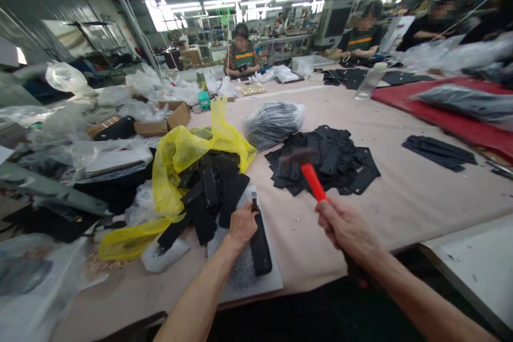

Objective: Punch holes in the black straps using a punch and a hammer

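Note:
My right hand (340,224) grips a hammer (315,181) by its red handle, its blurred dark head raised over the table. Closed around a short metal punch (254,199), my left hand (243,224) holds it upright with the shiny top showing. The punch's lower end is hidden by my fingers. Under that hand lies a long black padded piece (261,248) on a worn white board (272,272). Beside the board, loose black pieces (208,187) spill from a yellow plastic bag (168,171).
A heap of black flat pieces (328,160) lies right of the board, with a clear-wrapped bundle (274,123) behind it. Black strips (436,150) lie near red material (452,109). A cardboard box (172,120) and plastic bags crowd the left. Several people sit across the table.

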Motion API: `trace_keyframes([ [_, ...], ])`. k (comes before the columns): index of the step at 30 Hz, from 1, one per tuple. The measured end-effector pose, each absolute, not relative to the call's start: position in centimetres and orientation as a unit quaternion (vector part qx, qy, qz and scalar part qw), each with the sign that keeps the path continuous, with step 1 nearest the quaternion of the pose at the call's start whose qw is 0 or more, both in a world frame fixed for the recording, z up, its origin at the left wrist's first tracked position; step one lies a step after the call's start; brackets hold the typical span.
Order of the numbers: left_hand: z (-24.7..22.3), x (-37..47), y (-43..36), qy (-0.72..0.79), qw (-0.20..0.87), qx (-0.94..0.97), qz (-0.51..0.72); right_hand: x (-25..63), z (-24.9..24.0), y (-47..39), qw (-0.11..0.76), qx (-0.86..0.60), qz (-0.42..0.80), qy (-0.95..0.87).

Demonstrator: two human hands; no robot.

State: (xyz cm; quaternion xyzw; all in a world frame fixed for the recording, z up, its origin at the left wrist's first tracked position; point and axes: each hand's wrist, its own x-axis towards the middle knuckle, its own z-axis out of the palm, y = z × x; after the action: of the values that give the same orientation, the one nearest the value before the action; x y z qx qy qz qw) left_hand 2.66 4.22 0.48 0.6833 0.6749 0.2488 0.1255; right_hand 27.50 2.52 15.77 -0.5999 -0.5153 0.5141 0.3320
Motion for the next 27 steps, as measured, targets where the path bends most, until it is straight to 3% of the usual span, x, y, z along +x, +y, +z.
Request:
trace_keyframes([
  [3,0.5,2.6,4.2,0.678,0.126,0.684,0.237,26.7,21.9,3.2,0.516,-0.533,0.27,-0.614],
  [5,0.5,2.6,4.3,0.678,0.129,0.684,0.236,26.1,22.6,2.9,0.535,-0.502,0.165,-0.659],
  [7,0.6,2.6,4.3,0.673,0.134,0.686,0.241,25.8,20.9,2.4,0.439,-0.47,0.114,-0.757],
  [10,0.9,2.7,4.3,0.666,0.142,0.69,0.245,26.1,19.0,2.2,0.224,-0.435,0.089,-0.868],
  [12,1.1,2.7,4.2,0.669,0.147,0.688,0.24,26.5,20.1,2.4,0.195,-0.443,0.086,-0.871],
  [16,1.5,2.8,4.2,0.684,0.141,0.684,0.211,26.3,23.7,2.4,0.42,-0.511,0.067,-0.747],
  [18,1.6,2.8,4.2,0.684,0.141,0.687,0.199,25.9,23.0,2.1,0.456,-0.525,0.056,-0.717],
  [20,1.9,2.9,4.2,0.683,0.146,0.689,0.194,25.8,20.8,1.7,0.399,-0.508,0.066,-0.761],
  [25,2.1,2.9,4.1,0.691,0.147,0.679,0.201,28.0,15.8,1.8,0.136,-0.519,0.181,-0.824],
  [27,2.1,2.9,4.1,0.688,0.145,0.679,0.211,29.0,14.1,2.1,0.126,-0.557,0.248,-0.782],
])
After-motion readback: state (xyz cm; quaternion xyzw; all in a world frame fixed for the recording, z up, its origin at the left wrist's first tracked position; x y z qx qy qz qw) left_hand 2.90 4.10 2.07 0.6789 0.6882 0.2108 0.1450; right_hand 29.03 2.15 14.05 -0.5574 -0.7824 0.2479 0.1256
